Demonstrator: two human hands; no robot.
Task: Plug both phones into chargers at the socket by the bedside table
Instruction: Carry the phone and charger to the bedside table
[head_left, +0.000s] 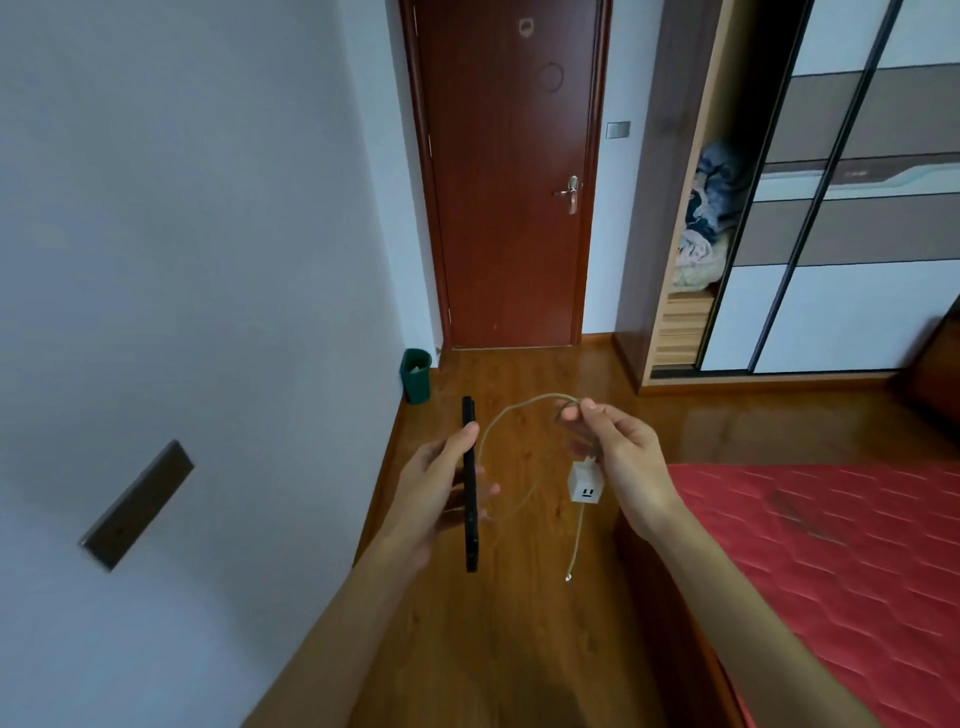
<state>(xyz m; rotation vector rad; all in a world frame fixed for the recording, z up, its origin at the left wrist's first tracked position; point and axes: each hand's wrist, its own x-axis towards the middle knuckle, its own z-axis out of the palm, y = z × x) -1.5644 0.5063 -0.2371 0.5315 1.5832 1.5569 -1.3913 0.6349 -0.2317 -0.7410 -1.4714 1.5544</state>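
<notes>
A slim black phone in a dark case (471, 540) stands upright and edge-on to the camera, gripped in the left hand (436, 488): the thumb lies on its near left face and the fingers curl round the right side. To its right, apart from it, the right hand (626, 457) pinches a thin pale beige charging cable (500, 415) between thumb and forefinger at the top of the cable's arc, its other fingers loosely curled. From that pinch the cable loops left and down, passing just beside the phone, then curves back to the right. A small white cube-shaped plug adapter (586, 487) hangs just left of the right palm; whether the fingers touch it cannot be told. Below the adapter a short tail of cable drops to a small metal connector (568, 578), hanging free above the glossy brown wooden floor (519, 649). A dark grey rectangular wall plate (137, 504) sits on the pale wall, well left of both hands. A red quilted mattress (831, 561) lies to the right.
</notes>
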